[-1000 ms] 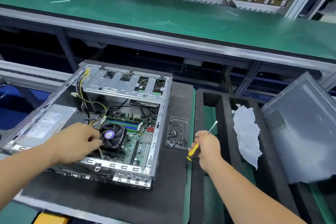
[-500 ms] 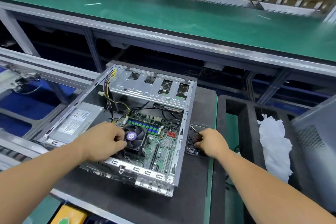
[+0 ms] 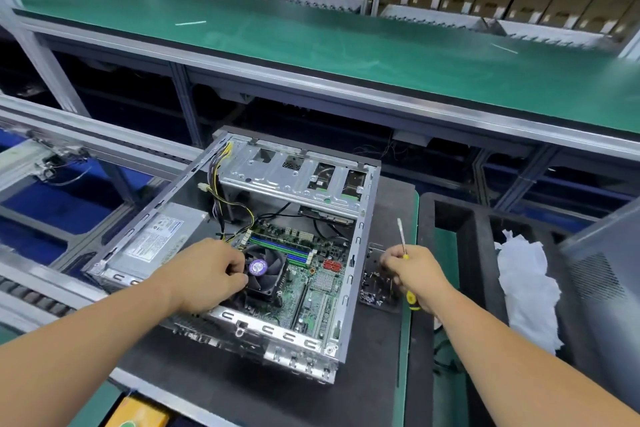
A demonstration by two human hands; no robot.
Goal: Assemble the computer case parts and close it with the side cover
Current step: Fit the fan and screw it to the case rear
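An open computer case [image 3: 349, 291] lies on its side on a dark mat [image 3: 388, 218], showing a motherboard [image 3: 311, 288], a drive cage [image 3: 287, 180] and a power supply [image 3: 156, 243]. My left hand [image 3: 204, 274] rests inside the case, fingers curled at the left edge of the black CPU fan [image 3: 266, 270]. My right hand [image 3: 415, 274] grips a yellow-handled screwdriver [image 3: 401, 239], its shaft pointing up, over a small clear tray of screws [image 3: 375, 291] just right of the case. The grey side cover [image 3: 602, 270] leans at the far right.
A black foam tray [image 3: 460, 229] with a crumpled white cloth [image 3: 526, 288] sits right of the mat. A green conveyor belt [image 3: 311, 42] runs across the back, above metal rails [image 3: 69, 135] on the left. A yellow object [image 3: 138, 412] lies at the bottom edge.
My right hand dipped with the screwdriver to the screw tray and has since lifted a little, shaft pointing up again. My left hand stayed at the CPU fan. The camera view shifted left.
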